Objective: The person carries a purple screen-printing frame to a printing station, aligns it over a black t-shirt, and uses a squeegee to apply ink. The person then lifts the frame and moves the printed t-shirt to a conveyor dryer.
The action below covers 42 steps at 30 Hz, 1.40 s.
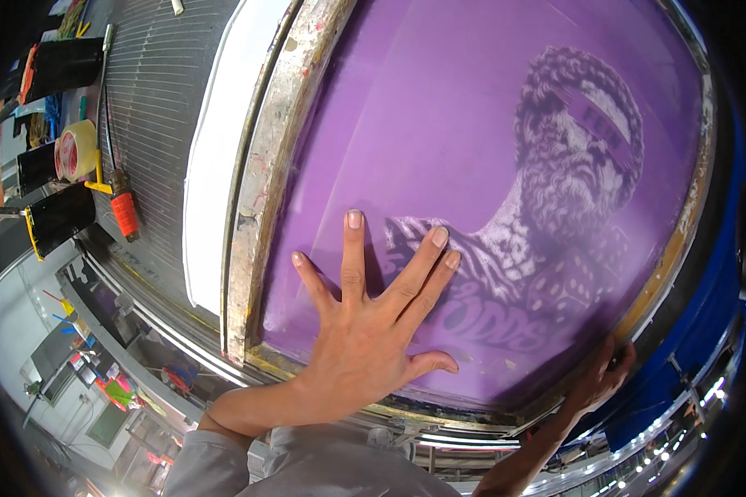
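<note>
A large screen printing frame with purple mesh lies in front of me. On the mesh shows a picture of a bearded bust with a band over the eyes, with dice and lettering below. My left hand rests flat on the mesh near its lower left, fingers spread and thumb out, holding nothing. Two of its fingertips touch the bust's shoulder. At the frame's lower right edge, my right hand has its fingers curled over the rim; part of the grip is hidden.
A white board lies along the frame's left side. Beyond it, a dark striped surface carries a screwdriver with a red-orange handle, a tape roll and black flat pieces. Blue material hangs at right.
</note>
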Each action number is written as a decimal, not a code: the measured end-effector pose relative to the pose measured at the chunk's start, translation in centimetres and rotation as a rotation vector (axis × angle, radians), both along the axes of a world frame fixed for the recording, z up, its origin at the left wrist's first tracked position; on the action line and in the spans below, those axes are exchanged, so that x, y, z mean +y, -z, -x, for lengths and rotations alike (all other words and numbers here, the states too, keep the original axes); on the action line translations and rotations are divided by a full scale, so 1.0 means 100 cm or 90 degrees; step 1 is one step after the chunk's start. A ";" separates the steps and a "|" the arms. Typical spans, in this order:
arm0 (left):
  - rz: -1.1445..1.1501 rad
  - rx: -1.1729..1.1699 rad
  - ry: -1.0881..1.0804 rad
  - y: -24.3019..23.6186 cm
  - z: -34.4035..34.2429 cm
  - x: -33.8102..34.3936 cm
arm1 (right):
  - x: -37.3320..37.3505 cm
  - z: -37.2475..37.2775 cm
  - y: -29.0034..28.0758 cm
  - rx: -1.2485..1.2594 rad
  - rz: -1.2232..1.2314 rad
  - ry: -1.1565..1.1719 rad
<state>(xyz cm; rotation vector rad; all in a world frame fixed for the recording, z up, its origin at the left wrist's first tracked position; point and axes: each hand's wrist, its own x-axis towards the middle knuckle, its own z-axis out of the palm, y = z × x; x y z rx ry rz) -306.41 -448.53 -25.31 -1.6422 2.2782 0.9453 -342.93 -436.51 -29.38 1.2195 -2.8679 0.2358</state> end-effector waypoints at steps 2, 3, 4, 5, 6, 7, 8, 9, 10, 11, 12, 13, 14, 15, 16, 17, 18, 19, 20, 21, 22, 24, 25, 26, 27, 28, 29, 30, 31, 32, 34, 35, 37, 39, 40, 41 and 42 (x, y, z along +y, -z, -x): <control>0.003 0.000 -0.002 0.001 0.000 0.000 | -0.003 -0.005 -0.005 -0.044 0.009 0.007; 0.005 0.000 -0.002 0.001 0.000 0.001 | -0.004 -0.007 -0.006 -0.067 0.013 0.011; 0.006 -0.001 -0.002 0.002 0.001 0.001 | -0.005 -0.010 -0.007 -0.073 0.021 0.014; 0.007 -0.002 -0.001 0.002 0.001 0.002 | -0.007 -0.013 -0.008 -0.078 0.029 0.018; 0.006 -0.004 0.000 0.003 0.001 0.002 | -0.008 -0.015 -0.008 -0.084 0.035 0.021; 0.004 -0.005 0.002 0.004 0.001 0.002 | -0.008 -0.014 -0.007 -0.076 0.024 0.024; 0.002 -0.007 0.003 0.005 0.002 0.001 | -0.007 -0.012 -0.005 -0.067 0.013 0.026; 0.004 -0.007 0.003 0.004 0.001 0.002 | -0.005 -0.011 -0.006 -0.057 0.005 0.027; 0.006 -0.008 0.003 0.004 0.000 0.003 | -0.003 -0.010 -0.006 -0.050 -0.007 0.033; 0.008 -0.008 0.002 0.003 -0.001 0.005 | -0.002 -0.008 -0.007 -0.042 -0.018 0.037; 0.007 -0.009 0.003 0.003 -0.001 0.005 | -0.001 -0.006 -0.007 -0.034 -0.034 0.044; 0.007 -0.008 0.004 0.004 -0.001 0.005 | -0.001 -0.005 -0.006 -0.037 -0.039 0.047; 0.008 -0.006 0.004 0.005 -0.001 0.005 | 0.000 -0.004 -0.006 -0.040 -0.044 0.050; 0.009 -0.005 0.005 0.005 -0.001 0.005 | -0.001 -0.004 -0.005 -0.043 -0.048 0.053; 0.007 -0.006 0.006 0.005 -0.001 0.005 | -0.002 -0.004 -0.006 -0.043 -0.055 0.054; 0.006 -0.006 0.006 0.005 -0.001 0.004 | -0.003 -0.006 -0.007 -0.042 -0.062 0.056; 0.004 -0.006 0.007 0.004 0.000 0.004 | -0.004 -0.006 -0.008 -0.041 -0.069 0.058; 0.001 -0.004 0.005 0.004 0.000 0.003 | -0.004 -0.007 -0.007 -0.042 -0.067 0.058; -0.001 -0.001 0.004 0.004 0.000 0.003 | -0.004 -0.007 -0.007 -0.043 -0.065 0.058; -0.004 0.002 0.002 0.004 0.000 0.003 | -0.004 -0.007 -0.007 -0.043 -0.063 0.059; -0.005 0.004 0.000 0.005 0.000 0.003 | -0.004 -0.006 -0.007 -0.044 -0.061 0.056; -0.009 0.008 -0.004 0.005 0.000 0.003 | -0.003 -0.005 -0.007 -0.046 -0.059 0.050; -0.011 0.009 -0.004 0.005 0.000 0.003 | -0.003 -0.004 -0.007 -0.051 -0.061 0.052; -0.013 0.010 -0.004 0.005 0.000 0.003 | -0.003 -0.003 -0.008 -0.057 -0.064 0.053; -0.015 0.012 -0.005 0.005 0.000 0.003 | -0.003 -0.003 -0.008 -0.061 -0.066 0.055; -0.016 0.015 -0.007 0.005 0.000 0.003 | -0.003 -0.003 -0.008 -0.059 -0.062 0.051; -0.017 0.018 -0.010 0.005 0.000 0.003 | -0.003 -0.002 -0.007 -0.057 -0.058 0.048; -0.019 0.021 -0.013 0.006 0.000 0.003 | -0.002 -0.002 -0.007 -0.055 -0.054 0.045; -0.019 0.021 -0.014 0.006 0.000 0.003 | -0.002 -0.002 -0.007 -0.059 -0.052 0.046; -0.019 0.020 -0.014 0.006 0.000 0.003 | -0.003 -0.004 -0.007 -0.063 -0.049 0.047; -0.017 0.020 -0.015 0.007 0.000 0.003 | -0.005 -0.006 -0.007 -0.061 -0.048 0.043; -0.014 0.020 -0.016 0.007 0.000 0.003 | -0.006 -0.008 -0.008 -0.056 -0.050 0.039; -0.011 0.018 -0.015 0.007 0.000 0.003 | -0.006 -0.009 -0.009 -0.055 -0.051 0.039; -0.009 0.014 -0.013 0.007 0.000 0.003 | -0.007 -0.009 -0.009 -0.062 -0.049 0.046; -0.009 0.014 -0.013 0.007 0.000 0.003 | -0.007 -0.009 -0.009 -0.057 -0.051 0.048; -0.009 0.014 -0.013 0.007 0.000 0.003 | -0.007 -0.009 -0.009 -0.052 -0.054 0.050; -0.009 0.014 -0.013 0.007 0.000 0.003 | -0.007 -0.009 -0.009 -0.047 -0.056 0.052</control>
